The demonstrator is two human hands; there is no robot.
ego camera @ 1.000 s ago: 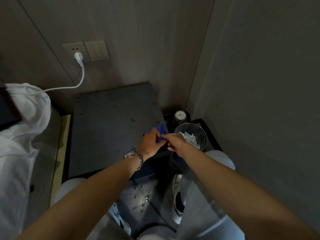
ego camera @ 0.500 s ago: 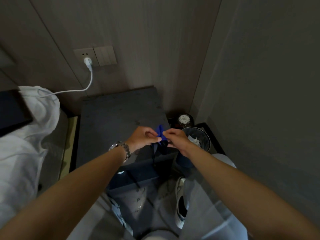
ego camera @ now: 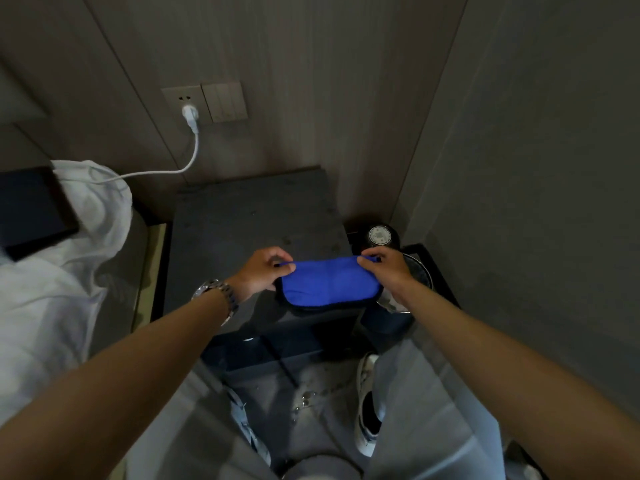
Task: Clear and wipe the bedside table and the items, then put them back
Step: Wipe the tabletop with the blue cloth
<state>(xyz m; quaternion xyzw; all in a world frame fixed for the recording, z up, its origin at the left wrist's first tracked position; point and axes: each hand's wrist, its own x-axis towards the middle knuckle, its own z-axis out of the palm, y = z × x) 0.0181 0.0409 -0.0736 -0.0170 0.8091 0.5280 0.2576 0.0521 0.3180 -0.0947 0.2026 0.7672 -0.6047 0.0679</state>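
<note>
A blue cloth point(ego camera: 327, 284) is stretched between both hands over the front right corner of the dark grey bedside table point(ego camera: 249, 230). My left hand point(ego camera: 265, 273), with a metal watch on the wrist, pinches the cloth's left top corner. My right hand point(ego camera: 388, 268) pinches its right top corner. The cloth hangs spread out, its lower edge near the table's front edge. Nothing else rests on the tabletop.
A waste bin point(ego camera: 419, 282) and a round dark container with a white lid point(ego camera: 379, 235) stand on the floor right of the table. White bedding point(ego camera: 62, 258) lies left. A white charger cable point(ego camera: 166, 169) runs from the wall socket point(ego camera: 188, 105) to the bed.
The cloth was bunched small between both hands. My hands have moved apart and the cloth is now spread out wide between them.
</note>
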